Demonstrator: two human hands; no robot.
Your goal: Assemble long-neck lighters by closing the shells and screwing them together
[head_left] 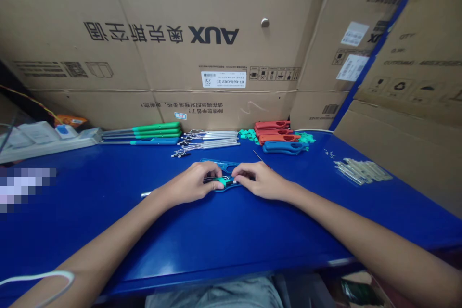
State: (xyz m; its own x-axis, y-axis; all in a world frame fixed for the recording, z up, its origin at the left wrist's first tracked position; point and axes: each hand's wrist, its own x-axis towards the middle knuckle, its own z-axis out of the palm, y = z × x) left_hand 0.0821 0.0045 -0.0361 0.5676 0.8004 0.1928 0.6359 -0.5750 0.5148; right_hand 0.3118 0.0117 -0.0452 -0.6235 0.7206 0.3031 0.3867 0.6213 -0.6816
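Fingers point(212, 170) of the left hand point(189, 184) and right hand point(262, 182) are pinched narrowly on a green part point(221, 182) within a blue plastic shell point(225, 167). Wide room is left between the shell and the counter's near edge point(224, 276).

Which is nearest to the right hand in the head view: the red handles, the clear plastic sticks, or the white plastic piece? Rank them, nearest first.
1. Red handles: just ahead of the right hand.
2. Clear plastic sticks: farther off to its right.
3. White plastic piece: far off to its left.
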